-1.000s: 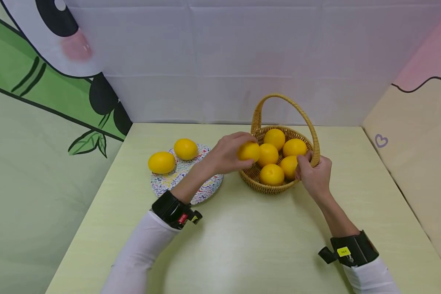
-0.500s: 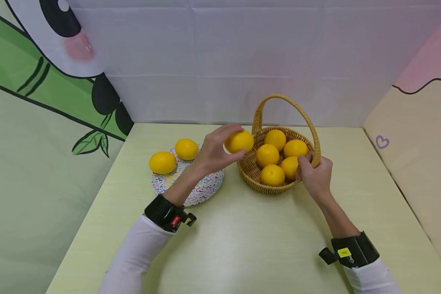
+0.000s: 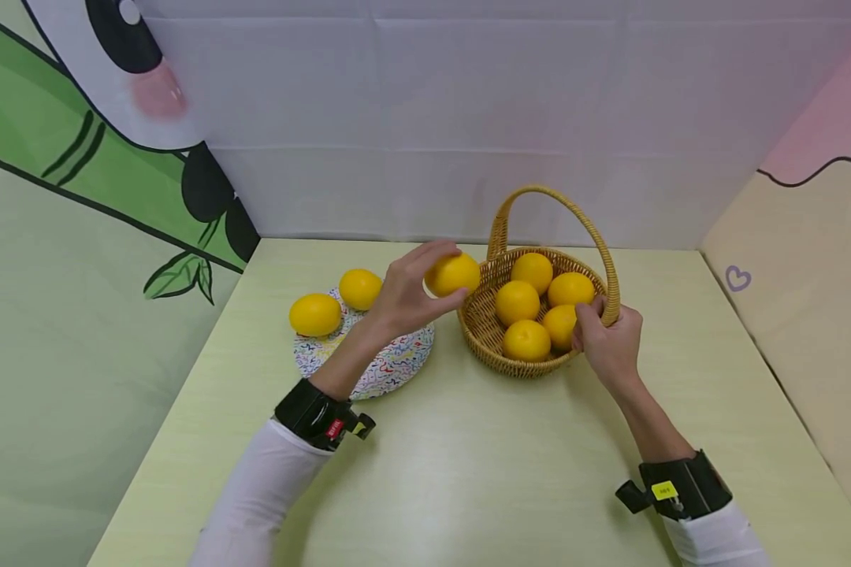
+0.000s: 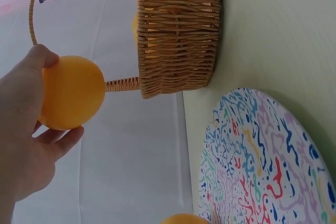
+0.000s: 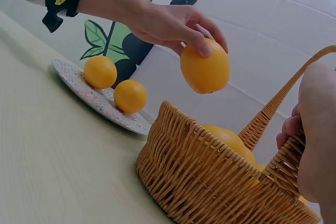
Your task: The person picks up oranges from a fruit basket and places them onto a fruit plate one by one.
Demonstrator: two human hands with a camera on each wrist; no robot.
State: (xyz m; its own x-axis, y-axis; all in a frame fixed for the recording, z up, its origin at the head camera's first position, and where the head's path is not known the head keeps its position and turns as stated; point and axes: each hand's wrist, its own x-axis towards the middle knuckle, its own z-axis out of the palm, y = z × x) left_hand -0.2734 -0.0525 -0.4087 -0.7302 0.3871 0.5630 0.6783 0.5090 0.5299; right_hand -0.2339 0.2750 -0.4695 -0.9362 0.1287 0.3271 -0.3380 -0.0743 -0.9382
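My left hand [image 3: 406, 299] holds an orange [image 3: 455, 273] between thumb and fingers, raised in the air between the plate and the basket. The left wrist view shows this orange [image 4: 73, 93] apart from the basket. My right hand [image 3: 610, 340] grips the wicker basket [image 3: 495, 358] at the right foot of its arched handle [image 3: 573, 208]. Several oranges [image 3: 527, 340] lie inside the basket. Two more oranges, one at the left edge [image 3: 315, 315] and one at the back [image 3: 360, 289], rest on the round, colourfully squiggled plate [image 3: 403, 364], which my left forearm partly covers.
The pale wooden table [image 3: 468, 472] extends in front of the basket and plate. A light cloth backdrop [image 3: 369, 189] stands behind its far edge, with printed side panels at left and right.
My left hand has drawn the orange leftward, away from over the basket's left rim, toward the plate. The right hand keeps its grip on the basket in nearly the same place.
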